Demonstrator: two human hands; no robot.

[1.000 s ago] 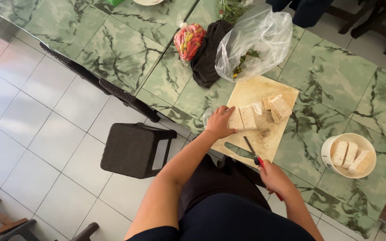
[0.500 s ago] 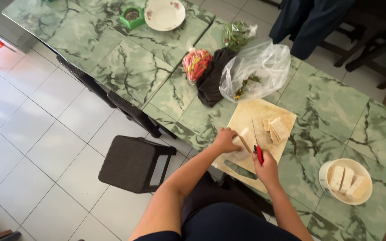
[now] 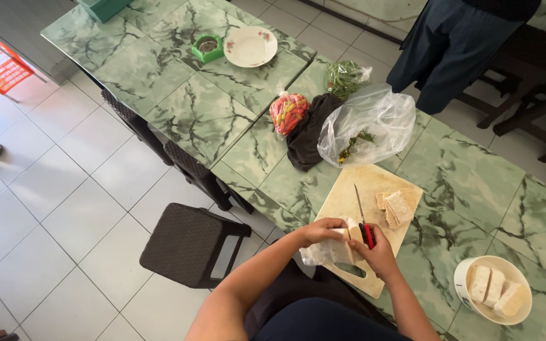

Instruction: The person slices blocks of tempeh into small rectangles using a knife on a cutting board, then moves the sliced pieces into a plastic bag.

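pale tofu block [image 3: 331,251] gripped in left hand [image 3: 321,232], held over the near edge of the wooden cutting board [image 3: 349,202]. red-handled knife [image 3: 363,221] clasped in right hand [image 3: 377,252], blade pointing away up the board, just beside the block. cut slices [image 3: 396,207] piled on the board's far right part. all resting on a green marbled surface [image 3: 203,113]. to the right, near the surface's edge, a white bowl [image 3: 462,290] holding more pale blocks. beyond the board, a clear plastic bag [image 3: 374,120] with greens inside, a dark cloth [image 3: 308,132] touching it, a bag of red and yellow chillies [image 3: 287,113] beside that. farther off, a floral plate [image 3: 250,46] and small green container [image 3: 208,47]. dark stool [image 3: 188,243] on the tiled floor at left. another person's dark clothing [image 3: 453,44] across the surface.
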